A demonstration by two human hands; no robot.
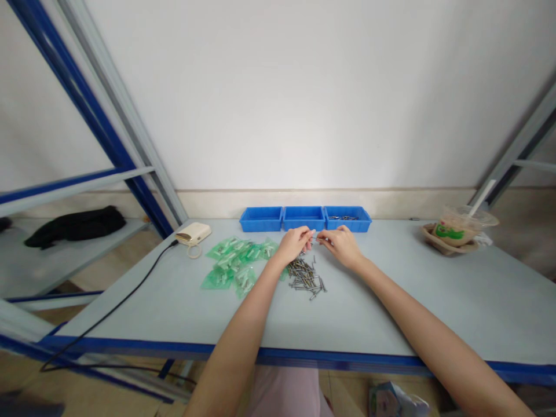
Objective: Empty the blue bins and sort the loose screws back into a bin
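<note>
Screws (306, 279) lie heaped on the bench (373, 313), just below the frame's centre. They should be light, stiff and prone to roll: pinch mid-shank. The right hand (341, 243) seems to pinch a thin screw (318, 239); the left hand's (296, 240) grip I cannot tell.

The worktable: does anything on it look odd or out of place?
The plastic drink cup at the right end, sitting in a brown holder, looks out of place alongside loose metal fasteners, green bags and blue bins. I see no clear spill or damage.
</note>
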